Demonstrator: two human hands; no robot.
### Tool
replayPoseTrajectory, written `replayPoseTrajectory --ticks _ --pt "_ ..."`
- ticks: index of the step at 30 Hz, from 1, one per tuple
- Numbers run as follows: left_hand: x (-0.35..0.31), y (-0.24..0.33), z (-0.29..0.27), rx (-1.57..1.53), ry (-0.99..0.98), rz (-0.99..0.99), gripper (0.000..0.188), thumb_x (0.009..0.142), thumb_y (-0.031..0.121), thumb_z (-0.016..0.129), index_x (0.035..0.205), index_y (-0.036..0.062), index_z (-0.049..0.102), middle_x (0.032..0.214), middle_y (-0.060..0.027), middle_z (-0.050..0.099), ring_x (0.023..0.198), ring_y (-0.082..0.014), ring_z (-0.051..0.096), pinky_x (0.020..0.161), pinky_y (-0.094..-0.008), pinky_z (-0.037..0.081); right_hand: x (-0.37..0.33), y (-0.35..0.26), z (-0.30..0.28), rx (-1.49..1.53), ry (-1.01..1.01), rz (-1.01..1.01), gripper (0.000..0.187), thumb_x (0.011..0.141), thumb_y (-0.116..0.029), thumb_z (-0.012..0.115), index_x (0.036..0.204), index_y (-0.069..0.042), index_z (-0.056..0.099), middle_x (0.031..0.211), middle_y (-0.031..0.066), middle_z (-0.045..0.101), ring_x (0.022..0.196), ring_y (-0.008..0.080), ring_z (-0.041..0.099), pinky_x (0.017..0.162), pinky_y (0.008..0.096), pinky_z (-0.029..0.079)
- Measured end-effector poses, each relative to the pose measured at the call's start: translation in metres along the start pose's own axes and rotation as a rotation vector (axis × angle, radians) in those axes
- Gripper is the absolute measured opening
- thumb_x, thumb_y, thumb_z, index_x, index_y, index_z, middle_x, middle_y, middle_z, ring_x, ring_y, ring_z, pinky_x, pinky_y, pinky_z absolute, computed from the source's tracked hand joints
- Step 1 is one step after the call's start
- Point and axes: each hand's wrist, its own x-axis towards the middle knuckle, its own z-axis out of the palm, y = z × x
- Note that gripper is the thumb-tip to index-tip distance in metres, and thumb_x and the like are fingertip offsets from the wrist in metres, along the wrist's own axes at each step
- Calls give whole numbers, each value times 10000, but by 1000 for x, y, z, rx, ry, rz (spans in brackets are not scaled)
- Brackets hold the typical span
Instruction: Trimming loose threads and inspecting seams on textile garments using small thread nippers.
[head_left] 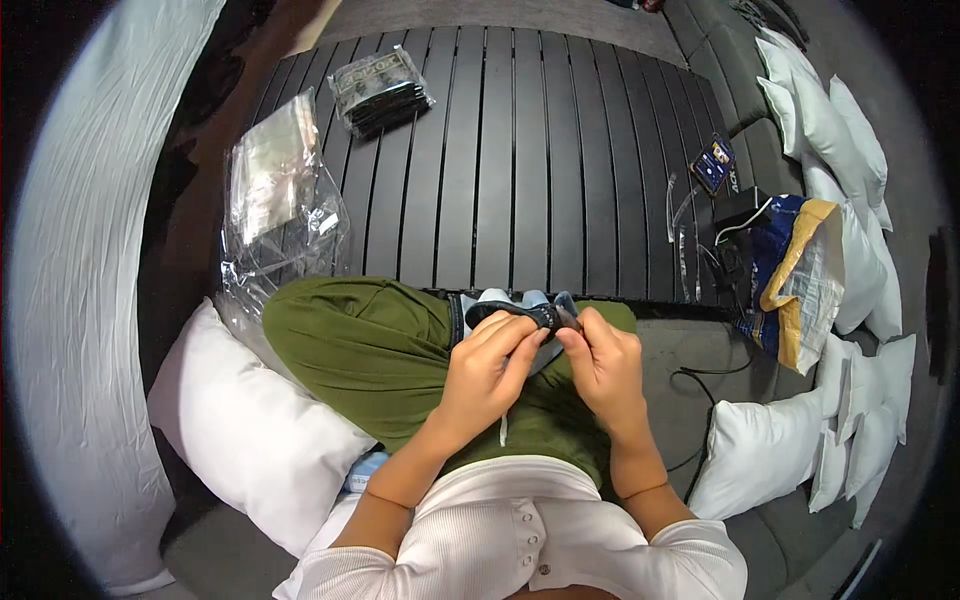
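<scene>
Over my lap, in green trousers (360, 330), I hold a soft piece of cloth (508, 309) with a dark edge and light blue and white parts. Its exact kind does not show. My left hand (490, 372) pinches the dark edge between thumb and fingers. Close by on the right, my right hand (606, 368) grips the same edge, thumb against fingertips. Part of the cloth hangs behind and below my fingers and is hidden by them.
Ahead is a black slatted table (495, 170). On it lie a stack of clear-wrapped dark packets (380, 90), clear plastic bags (275, 190) and a phone (712, 164). A blue and yellow bag (800, 270) stands right, near cables. White pillows (250, 420) flank me.
</scene>
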Motion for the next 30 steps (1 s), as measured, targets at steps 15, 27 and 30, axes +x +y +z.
replayPoseTrajectory --ticks 15,27,30 --pt "-2 5 -2 -658 1 -533 133 845 125 556 845 -5 587 705 59 527 628 2 431 557 -134 340 1 7 -17 249 63 183 347 831 -315 543 704 -32 388 554 5 357 514 76 325 450 226 287" --pt "1 -13 -28 -1143 225 -620 124 876 147 417 910 45 480 818 -8 523 747 -59 492 681 -198 408 32 178 16 -442 63 407 328 746 -198 556 999 -15 459 905 171 528 768 320 537 680 403 424" --pt "2 -13 -39 -1068 249 -612 121 874 142 440 909 35 483 811 -22 550 715 -58 517 649 -188 421 35 166 19 -624 206 281 362 764 -262 582 1026 -35 480 986 141 513 875 300 493 751 380 392"
